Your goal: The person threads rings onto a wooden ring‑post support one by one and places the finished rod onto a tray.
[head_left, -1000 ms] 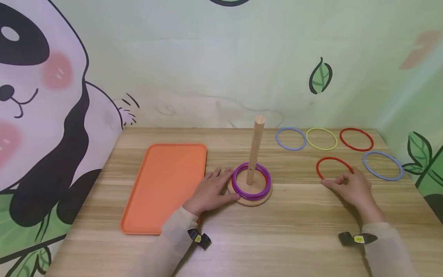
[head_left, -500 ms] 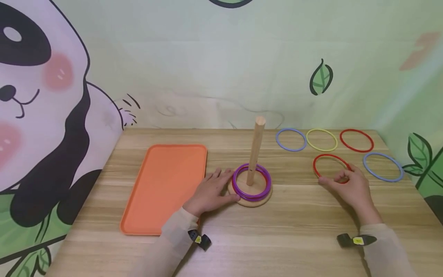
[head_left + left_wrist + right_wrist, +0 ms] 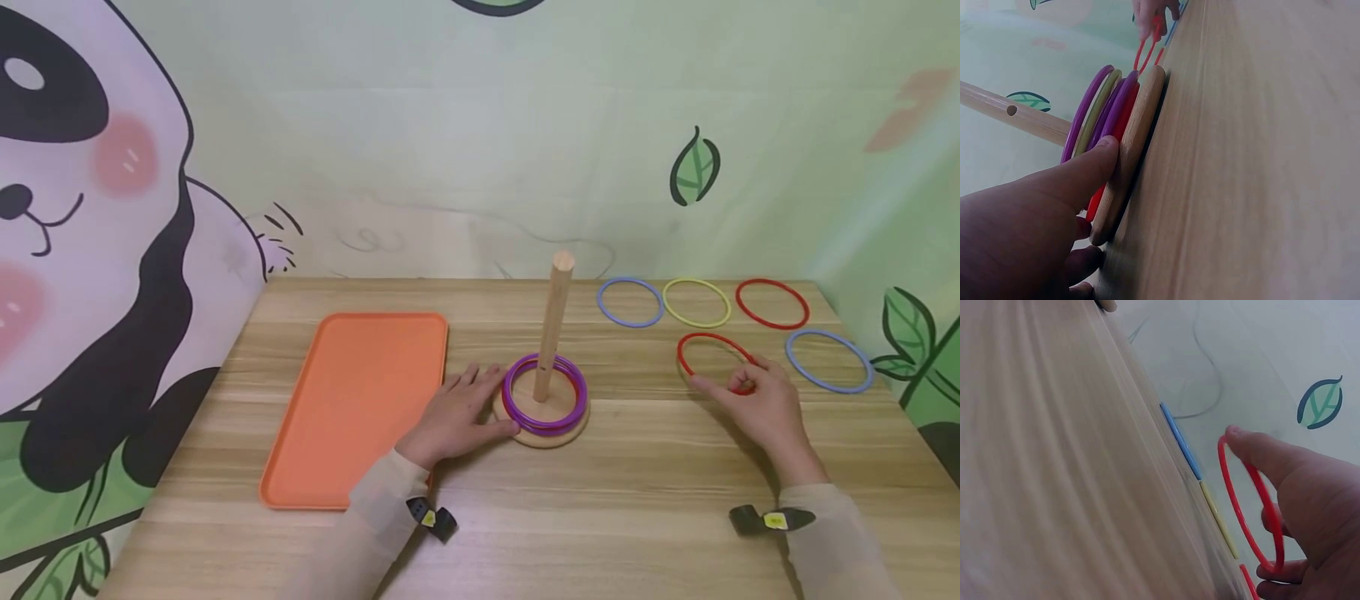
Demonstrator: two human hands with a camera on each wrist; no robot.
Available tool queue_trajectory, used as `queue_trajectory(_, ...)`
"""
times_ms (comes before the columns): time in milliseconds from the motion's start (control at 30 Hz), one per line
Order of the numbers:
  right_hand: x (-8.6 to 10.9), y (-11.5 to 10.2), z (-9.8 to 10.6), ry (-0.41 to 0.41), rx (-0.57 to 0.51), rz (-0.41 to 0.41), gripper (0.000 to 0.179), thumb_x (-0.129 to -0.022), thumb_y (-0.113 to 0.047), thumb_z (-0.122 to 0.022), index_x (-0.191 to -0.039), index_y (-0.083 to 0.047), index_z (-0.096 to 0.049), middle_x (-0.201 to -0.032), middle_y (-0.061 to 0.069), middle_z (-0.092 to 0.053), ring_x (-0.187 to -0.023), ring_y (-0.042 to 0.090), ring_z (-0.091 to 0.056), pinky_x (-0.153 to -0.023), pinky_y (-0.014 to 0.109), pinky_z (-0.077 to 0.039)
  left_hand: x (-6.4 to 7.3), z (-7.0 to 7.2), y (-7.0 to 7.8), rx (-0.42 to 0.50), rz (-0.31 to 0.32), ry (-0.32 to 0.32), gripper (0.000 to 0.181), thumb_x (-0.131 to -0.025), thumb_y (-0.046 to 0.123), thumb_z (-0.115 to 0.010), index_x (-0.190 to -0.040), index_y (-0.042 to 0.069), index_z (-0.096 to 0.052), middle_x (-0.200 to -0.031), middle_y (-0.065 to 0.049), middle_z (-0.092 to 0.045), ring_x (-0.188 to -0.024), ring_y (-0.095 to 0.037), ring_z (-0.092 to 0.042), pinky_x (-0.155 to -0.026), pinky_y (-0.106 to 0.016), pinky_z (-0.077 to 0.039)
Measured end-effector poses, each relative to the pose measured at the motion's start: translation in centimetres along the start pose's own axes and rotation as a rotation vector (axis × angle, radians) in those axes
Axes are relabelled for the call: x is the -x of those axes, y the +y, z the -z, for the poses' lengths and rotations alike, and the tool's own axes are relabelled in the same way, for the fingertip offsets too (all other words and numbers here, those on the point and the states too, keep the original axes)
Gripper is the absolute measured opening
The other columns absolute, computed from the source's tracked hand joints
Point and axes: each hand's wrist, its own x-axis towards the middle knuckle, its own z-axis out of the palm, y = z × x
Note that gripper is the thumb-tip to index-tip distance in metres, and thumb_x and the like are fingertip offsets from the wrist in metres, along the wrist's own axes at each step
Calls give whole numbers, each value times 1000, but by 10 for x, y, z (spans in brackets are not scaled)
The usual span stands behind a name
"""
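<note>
A wooden ring-toss stand [image 3: 553, 325] has a tall upright peg and a round base. Around the peg lies a stack of rings, a purple ring [image 3: 582, 400] on top; the left wrist view also shows a yellow-green ring [image 3: 1096, 111] and red at the bottom. My left hand [image 3: 461, 417] rests beside the base, fingers fairly straight, its thumb touching the ring edges. With thumb and fingers, my right hand [image 3: 767, 410] holds a red ring [image 3: 707, 335]. In the right wrist view that red ring [image 3: 1232, 487] is off the table and tilted.
An orange tray [image 3: 360, 400] lies left of the stand. At the back right lie a blue ring [image 3: 631, 325], a yellow ring [image 3: 697, 326] and another red ring [image 3: 772, 326]. A second blue ring [image 3: 830, 389] is right of my right hand. A wall stands behind the table.
My right hand and the red ring have moved slightly left, and the ring sits a little higher in view. My left hand and the stand stay put.
</note>
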Motion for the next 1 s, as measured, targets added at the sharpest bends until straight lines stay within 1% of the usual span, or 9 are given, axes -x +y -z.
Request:
queue_trajectory(200, 1, -1, 1, 13, -23, -16, 59, -89, -48, -83, -79, -1, -48, -151, 44, -39, -146, 60, -32, -114, 74, -31, -1, -1, -1, -27, -10, -4, 91, -97, 63, -66, -167, 15, -33, -169, -10, -36, -159, -39, -22, -129, -56, -18)
queue_trajectory(400, 1, -2, 1, 30, -43, -31, 61, -90, -47, -83, -81, -1, -44, -155, 42, -35, -146, 61, -30, -116, 74, -29, -1, 0, 0, -28, -11, -5, 91, -97, 63, -66, -167, 14, -33, -169, -10, -36, -159, -39, -21, -129, -56, -18)
queue_trajectory(600, 1, -3, 0, 71, -61, -18, 61, -87, -45, -86, -80, -1, -44, -155, 39, -38, -146, 60, -32, -117, 73, -29, -1, 2, 1, -22, -17, 2, 91, -97, 62, -66, -166, 13, -35, -168, -11, -37, -159, -40, -22, -129, -57, -18)
queue_trajectory(733, 1, -3, -1, 83, -71, -15, 61, -86, -43, -88, -79, -1, -44, -155, 38, -39, -146, 59, -33, -117, 72, -30, -1, 1, 1, -23, -17, -1, 91, -97, 62, -66, -166, 13, -34, -169, -11, -36, -159, -39, -22, -129, -56, -18)
queue_trajectory(1000, 1, -1, -1, 91, -116, 1, 60, -82, -37, -92, -78, -1, -45, -159, 36, -38, -150, 57, -29, -120, 72, -25, 0, 2, 1, -15, -12, -1, 91, -97, 63, -66, -167, 14, -34, -169, -11, -36, -159, -39, -22, -129, -56, -18)
